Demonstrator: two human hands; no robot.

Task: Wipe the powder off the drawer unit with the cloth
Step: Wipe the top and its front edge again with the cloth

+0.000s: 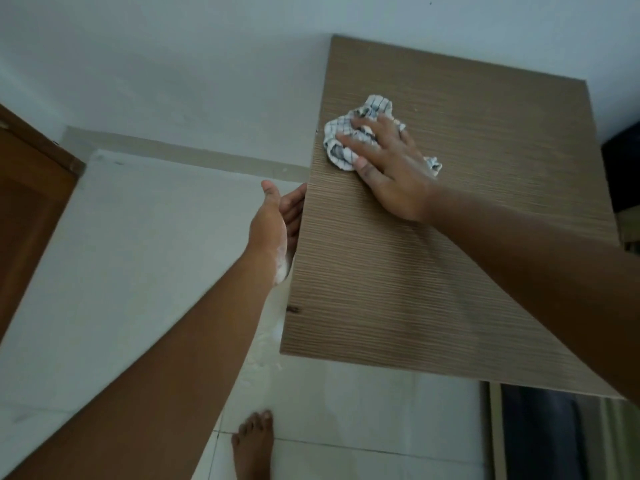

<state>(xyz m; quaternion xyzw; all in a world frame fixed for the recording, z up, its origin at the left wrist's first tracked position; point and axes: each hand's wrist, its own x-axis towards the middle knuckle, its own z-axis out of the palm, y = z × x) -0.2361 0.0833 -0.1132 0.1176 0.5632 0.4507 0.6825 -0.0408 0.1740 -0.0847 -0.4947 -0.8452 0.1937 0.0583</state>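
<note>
The drawer unit's wood-grain top (450, 258) fills the right half of the view. A crumpled white cloth with dark checks (346, 140) lies near its far left edge. My right hand (388, 168) presses flat on the cloth with straight, spread fingers. My left hand (277, 216) is held cupped just below the top's left edge, palm toward the unit, and holds nothing. White powder clings to the heel of that hand and its wrist. I see no clear powder on the wooden top.
White powder specks lie on the pale tiled floor (270, 348) beside the unit's left front corner. My bare foot (254, 441) stands on the tiles below. A brown wooden door (27, 209) is at the far left. White wall (173, 64) runs behind the unit.
</note>
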